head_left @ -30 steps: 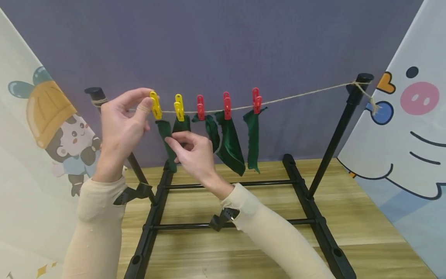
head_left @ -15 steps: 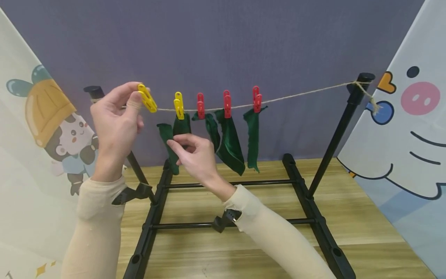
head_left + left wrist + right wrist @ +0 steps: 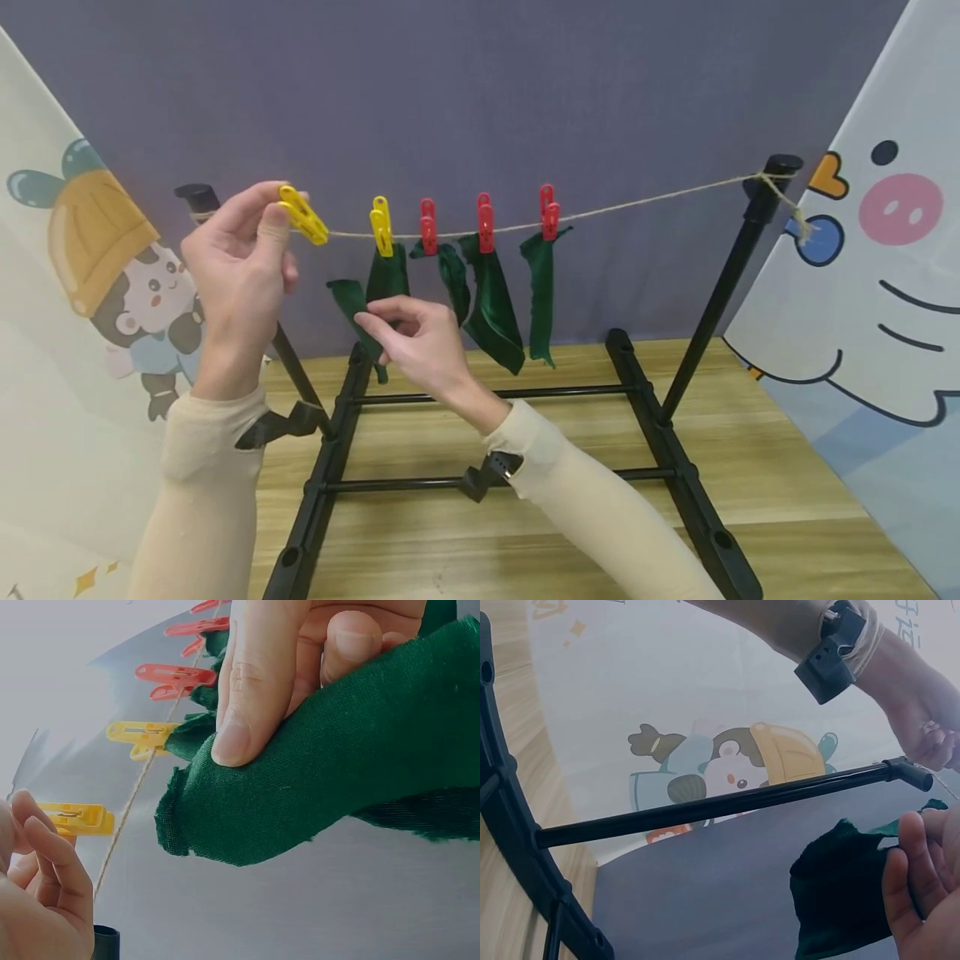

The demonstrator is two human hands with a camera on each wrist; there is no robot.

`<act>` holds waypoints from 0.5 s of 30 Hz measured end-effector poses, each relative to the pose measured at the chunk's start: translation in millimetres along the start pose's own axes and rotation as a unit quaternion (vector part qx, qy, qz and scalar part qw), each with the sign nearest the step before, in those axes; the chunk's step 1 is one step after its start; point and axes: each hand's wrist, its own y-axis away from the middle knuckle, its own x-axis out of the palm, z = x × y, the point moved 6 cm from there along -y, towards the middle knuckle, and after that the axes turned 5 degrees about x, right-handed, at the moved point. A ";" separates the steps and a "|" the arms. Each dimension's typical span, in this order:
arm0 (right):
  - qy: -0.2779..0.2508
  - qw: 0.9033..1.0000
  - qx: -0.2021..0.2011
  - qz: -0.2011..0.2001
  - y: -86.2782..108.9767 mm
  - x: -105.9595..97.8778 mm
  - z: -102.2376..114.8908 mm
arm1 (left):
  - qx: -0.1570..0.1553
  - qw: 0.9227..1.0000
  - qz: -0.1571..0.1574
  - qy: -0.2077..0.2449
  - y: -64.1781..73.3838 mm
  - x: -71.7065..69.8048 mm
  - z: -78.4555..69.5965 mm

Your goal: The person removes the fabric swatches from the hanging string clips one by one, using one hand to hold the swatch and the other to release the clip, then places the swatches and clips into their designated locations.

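My left hand (image 3: 236,271) pinches a yellow clothespin (image 3: 303,217) by its handles, its tip right at the twine line (image 3: 652,202). Below and to the right, my right hand (image 3: 420,342) pinches a dark green cloth strip (image 3: 347,298) between thumb and fingertips. The strip's upper end stands free, under the line and apart from the clothespin. In the left wrist view that cloth (image 3: 277,791) fills the middle, partly hiding the line behind it. A second yellow clothespin (image 3: 381,227) grips another green strip (image 3: 387,275) on the line.
Red clothespins (image 3: 486,223) hold more green strips (image 3: 542,287) farther right. The twine runs between two black posts (image 3: 705,325) on a black frame (image 3: 682,500), standing on a wooden table (image 3: 450,550). A grey-blue backdrop (image 3: 480,100) and printed panels surround it.
My left hand has drawn the yellow clothespin off the cloth and leftward along the line, tilting it. Freed at the top, the green strip sags lower in my right hand.
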 end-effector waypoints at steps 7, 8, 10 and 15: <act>0.000 1.000 0.003 0.012 3.2 1.1 -4.8 | -0.007 1.000 0.009 -0.029 7.5 -4.3 2.7; 0.000 1.000 0.004 0.013 3.6 0.8 -5.6 | -0.009 0.999 0.013 -0.035 8.6 -4.3 2.9; 0.000 1.000 0.007 0.014 4.5 0.2 -7.3 | -0.009 0.998 0.023 -0.050 11.0 -4.0 2.9; -0.004 1.000 0.011 0.014 6.3 -1.2 -10.8 | -0.005 0.996 0.036 -0.076 15.6 -5.2 4.8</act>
